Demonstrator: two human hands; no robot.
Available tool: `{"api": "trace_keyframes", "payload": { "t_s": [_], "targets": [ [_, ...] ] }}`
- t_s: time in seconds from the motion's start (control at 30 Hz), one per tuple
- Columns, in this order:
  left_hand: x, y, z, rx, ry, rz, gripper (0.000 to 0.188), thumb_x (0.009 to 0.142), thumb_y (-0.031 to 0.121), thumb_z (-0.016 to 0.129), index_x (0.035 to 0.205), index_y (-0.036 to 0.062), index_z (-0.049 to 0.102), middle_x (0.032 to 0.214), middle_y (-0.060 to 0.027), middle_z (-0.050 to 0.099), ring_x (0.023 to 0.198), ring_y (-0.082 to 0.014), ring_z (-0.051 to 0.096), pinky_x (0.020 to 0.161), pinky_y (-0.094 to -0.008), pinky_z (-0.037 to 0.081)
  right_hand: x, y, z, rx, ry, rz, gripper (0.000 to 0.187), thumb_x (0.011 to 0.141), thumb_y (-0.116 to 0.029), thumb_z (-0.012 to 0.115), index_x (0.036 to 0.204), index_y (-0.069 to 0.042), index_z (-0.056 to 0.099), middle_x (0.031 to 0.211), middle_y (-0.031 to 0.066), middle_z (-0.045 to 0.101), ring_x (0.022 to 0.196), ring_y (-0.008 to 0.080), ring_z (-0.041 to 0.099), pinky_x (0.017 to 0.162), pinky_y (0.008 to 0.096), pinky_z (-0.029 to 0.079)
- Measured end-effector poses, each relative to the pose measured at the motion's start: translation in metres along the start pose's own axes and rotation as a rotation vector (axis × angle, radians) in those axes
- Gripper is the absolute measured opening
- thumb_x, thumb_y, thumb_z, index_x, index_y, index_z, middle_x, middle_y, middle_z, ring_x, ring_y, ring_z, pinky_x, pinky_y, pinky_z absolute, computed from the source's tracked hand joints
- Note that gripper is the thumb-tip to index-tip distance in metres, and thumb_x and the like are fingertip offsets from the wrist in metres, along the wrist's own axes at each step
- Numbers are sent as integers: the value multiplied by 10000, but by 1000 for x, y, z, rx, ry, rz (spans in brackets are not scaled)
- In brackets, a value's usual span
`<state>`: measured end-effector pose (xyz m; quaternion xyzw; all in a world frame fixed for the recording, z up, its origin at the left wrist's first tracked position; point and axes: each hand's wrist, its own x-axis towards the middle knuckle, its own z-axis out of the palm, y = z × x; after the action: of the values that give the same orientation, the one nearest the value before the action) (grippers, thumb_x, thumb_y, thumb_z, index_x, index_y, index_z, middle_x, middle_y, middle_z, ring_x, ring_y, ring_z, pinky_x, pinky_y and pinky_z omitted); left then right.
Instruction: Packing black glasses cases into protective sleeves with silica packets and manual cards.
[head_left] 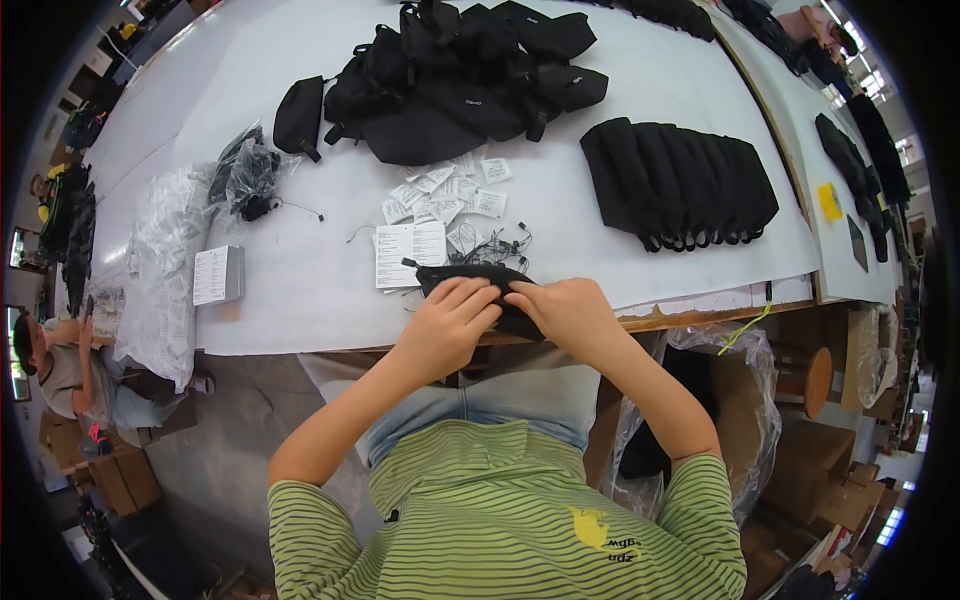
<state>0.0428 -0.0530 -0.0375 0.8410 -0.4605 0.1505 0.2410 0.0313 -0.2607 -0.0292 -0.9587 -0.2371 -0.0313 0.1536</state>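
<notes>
1. A long white table with a smooth, sheet-like top and a rough wooden front edge fills the upper view
2. A heaped pile of soft black fabric pouches lies toward the far side; some bear small white printing, and they overlap too much to count
3. A crumpled, shiny mound of clear plastic bags spreads at the left, too tangled to count
4. A tight row of plump black fabric pouches with small end loops lies at the right; at least five, overlapping
5. One flat, elongated black fabric pouch lies just left of the pile
6. One narrow black fabric pouch with a small tab at its left end is in both hands at the near table edge
7. The left hand has its fingers bent together, gripping the pouch's upper side; the right hand pinches it between thumb and forefinger
8. One block-like stack of white printed cards stands at the left, its print too small to read
9. Small white printed fabric-like labels, more than six, lie scattered beyond the hands
10. Thin black looped cords, tangled past counting, lie just behind the held pouch
</notes>
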Motion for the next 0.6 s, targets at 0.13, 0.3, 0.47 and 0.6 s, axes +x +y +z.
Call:
{"api": "trace_keyframes", "payload": {
  "t_s": [0.13, 0.3, 0.47, 0.6],
  "targets": [
    [-6, -1, 4, -83, -66, -119, 196, 735, 57, 643, 925, 58, 593, 870, -51, 606, 918, -226, 588, 861, -354, 423, -7, 3, -4, 143, 41, -27, 239, 831, -325, 663, 928, -107, 660, 564, 77, 590, 510, 266, 578, 480, 357, 428],
    [26, -13, -15, -554, -129, -415, 175, 842, 196, 639, 897, 34, 606, 798, -95, 622, 751, -255, 597, 702, -334, 463, -21, 12, -2, 120, -94, -55, 244, 738, -310, 740, 834, -104, 650, 566, 70, 593, 524, 270, 580, 496, 360, 438],
    [40, -111, 20, -252, 156, -598, 259, 838, 234, 662, 1005, 42, 616, 920, -67, 629, 832, -216, 590, 739, -333, 464, -18, 8, -3, 128, -37, -82, 212, 718, -285, 747, 738, -96, 655, 564, 67, 592, 519, 264, 577, 499, 357, 440],
    [39, -132, 44, 126, 116, -533, 268, 799, 217, 685, 1020, 82, 614, 1022, -64, 570, 958, -251, 569, 821, -383, 465, -19, 11, -1, 128, -29, -110, 209, 716, -284, 748, 698, -98, 655, 553, 59, 585, 516, 252, 575, 501, 351, 436]
  ]
}}
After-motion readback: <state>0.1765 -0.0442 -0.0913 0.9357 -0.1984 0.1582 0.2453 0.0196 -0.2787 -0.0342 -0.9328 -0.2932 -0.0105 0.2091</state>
